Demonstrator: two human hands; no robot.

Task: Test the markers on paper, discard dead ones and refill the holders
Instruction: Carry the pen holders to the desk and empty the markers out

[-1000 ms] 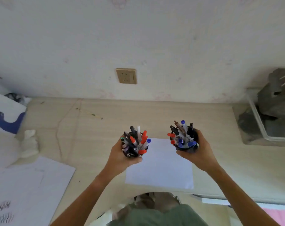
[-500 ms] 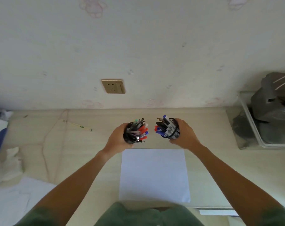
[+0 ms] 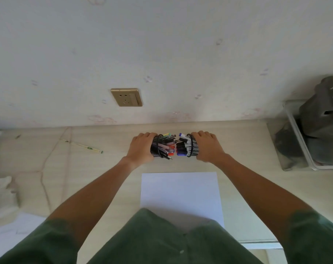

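Two black mesh holders lie tipped on their sides near the far edge of the desk [image 3: 85, 168], their long axes running left to right and their open mouths facing each other, almost touching. The left holder [image 3: 155, 148] points its mouth to the right; its markers [image 3: 166, 144] stick out sideways, a crowded mix of black, grey, red and one yellow-green tip, too tightly packed to count. The right holder [image 3: 193, 147] points its mouth to the left and spills mostly blue and black markers [image 3: 182, 147] with white barrels. The left hand [image 3: 141, 146] is wrapped around the closed end of the left holder, fingers curled over the top; the right hand [image 3: 206, 146] grips the right holder the same way. One blank white sheet of paper [image 3: 180, 195] lies flat just nearer than the holders, between the forearms. One thin pencil-like stick [image 3: 85, 147] lies well to the left on the desk. A brass-coloured wall socket [image 3: 126, 97] sits on the wall above.
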